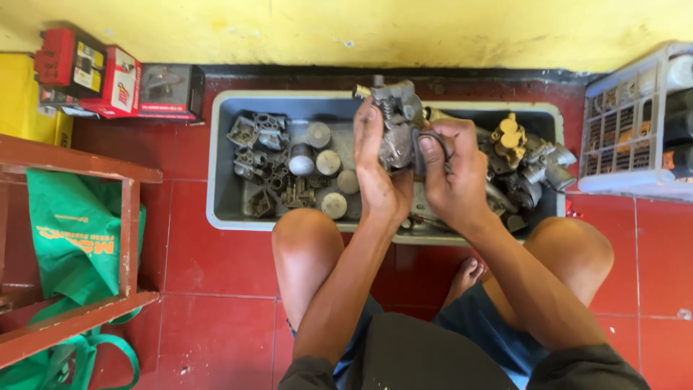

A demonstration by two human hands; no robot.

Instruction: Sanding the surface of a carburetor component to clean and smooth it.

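I squat over a grey plastic tray (216, 209) on the red tiled floor. My left hand (379, 173) grips a grimy metal carburetor body (399, 119) held above the tray. My right hand (451, 173) presses against the carburetor's right side and pinches a dark rubber ring or gasket (433, 141) at it. Below, the tray holds several metal parts: round pistons or caps (328, 162) and small cast pieces (253, 133) at the left, and more carburetors (538, 162), one with a brass-coloured fitting (509, 133), at the right.
Red and black boxes (115, 79) stand at the back left by the yellow wall (361, 29). A wooden frame (130, 231) with a green bag (72, 231) is at the left. A white plastic crate (635, 130) sits at the right. My knees flank the tray's near edge.
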